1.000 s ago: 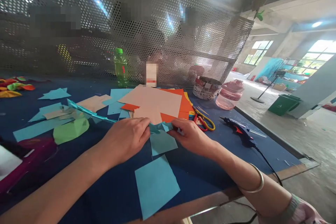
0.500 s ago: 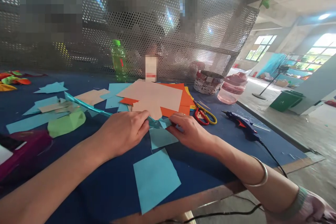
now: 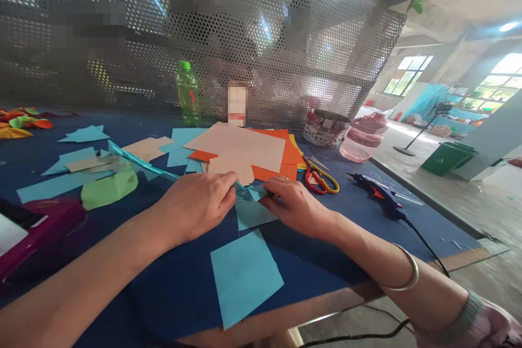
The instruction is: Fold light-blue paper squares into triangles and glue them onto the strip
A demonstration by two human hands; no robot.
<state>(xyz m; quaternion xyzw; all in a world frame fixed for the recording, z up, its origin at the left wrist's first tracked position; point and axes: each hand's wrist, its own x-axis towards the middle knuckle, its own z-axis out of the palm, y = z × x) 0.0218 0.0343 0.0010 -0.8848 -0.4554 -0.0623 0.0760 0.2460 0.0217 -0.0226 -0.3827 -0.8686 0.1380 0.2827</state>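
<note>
My left hand [image 3: 196,205] and my right hand [image 3: 294,205] pinch the two ends of a small folded piece of light blue paper [image 3: 248,192], held just above the blue table [image 3: 367,228]. A long twisted blue paper strip [image 3: 138,161] runs from the left hand toward the far left. Under the hands lies a light blue square [image 3: 253,213], and a larger light blue square [image 3: 244,274] lies nearer the front edge. A silver bangle sits on my right wrist.
Beige and orange sheets [image 3: 244,149] lie behind the hands. Scissors [image 3: 322,176] and a blue glue gun [image 3: 377,198] with its cord lie right. A green bottle [image 3: 187,92], a basket [image 3: 326,128], a pink jar [image 3: 361,141] stand by the perforated screen. Green paper [image 3: 108,187] lies left.
Both hands stay pinched on the folded blue paper, working it slightly. The view has shifted a little; nothing else on the table has moved.
</note>
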